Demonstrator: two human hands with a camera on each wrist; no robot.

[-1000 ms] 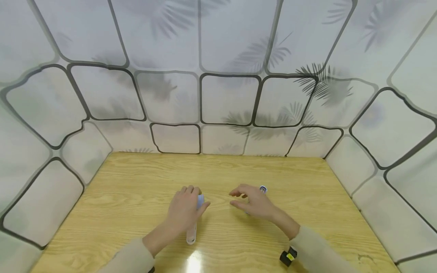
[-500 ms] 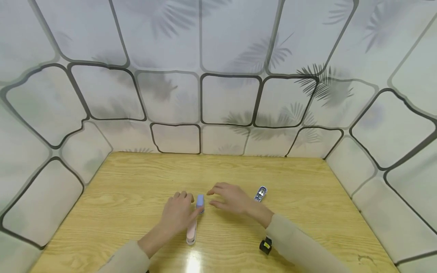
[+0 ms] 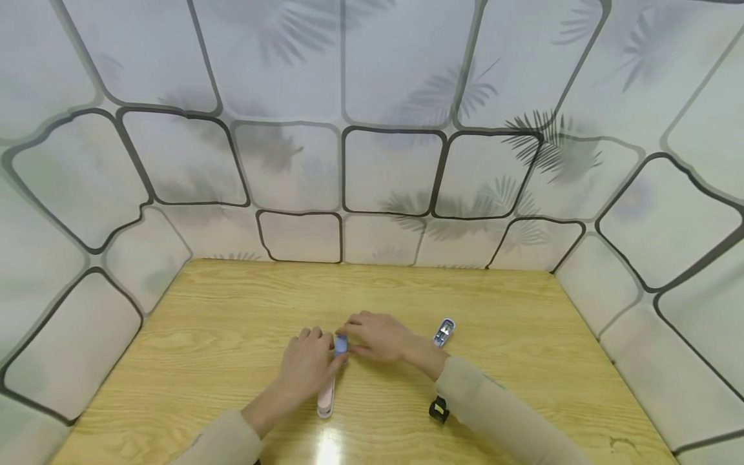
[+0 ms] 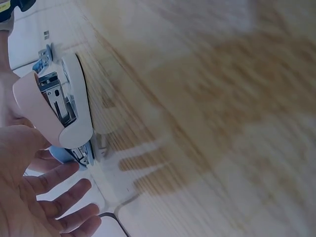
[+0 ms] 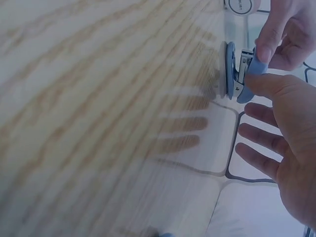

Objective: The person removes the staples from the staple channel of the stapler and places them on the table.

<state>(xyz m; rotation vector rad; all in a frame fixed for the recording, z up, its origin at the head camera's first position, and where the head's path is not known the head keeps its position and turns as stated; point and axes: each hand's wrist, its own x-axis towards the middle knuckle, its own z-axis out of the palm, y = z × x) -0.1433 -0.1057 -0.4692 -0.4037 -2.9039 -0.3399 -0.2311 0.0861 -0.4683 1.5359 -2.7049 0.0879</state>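
A small blue stapler (image 3: 340,345) stands on the wooden table between my two hands. My left hand (image 3: 305,365) pinches it from the left, and its thumb lies on the blue top arm in the right wrist view. From the other side my right hand (image 3: 380,334) also pinches it, thumb at the near side and index finger at the far end. Its remaining fingers spread loosely in the right wrist view. Partly under my left hand lies a larger pink stapler (image 3: 326,397), whose metal magazine (image 4: 58,98) shows in the left wrist view.
Beyond my right forearm lies a second small blue stapler (image 3: 444,331), partly hidden by that arm. A black device (image 3: 438,409) sits at my right sleeve. Patterned fabric walls (image 3: 383,168) enclose the table (image 3: 232,310) at the back and sides.
My right hand has moved left from the second blue stapler to the one beside my left hand and now grips it. My left hand has shifted slightly, with its fingers at the same stapler.
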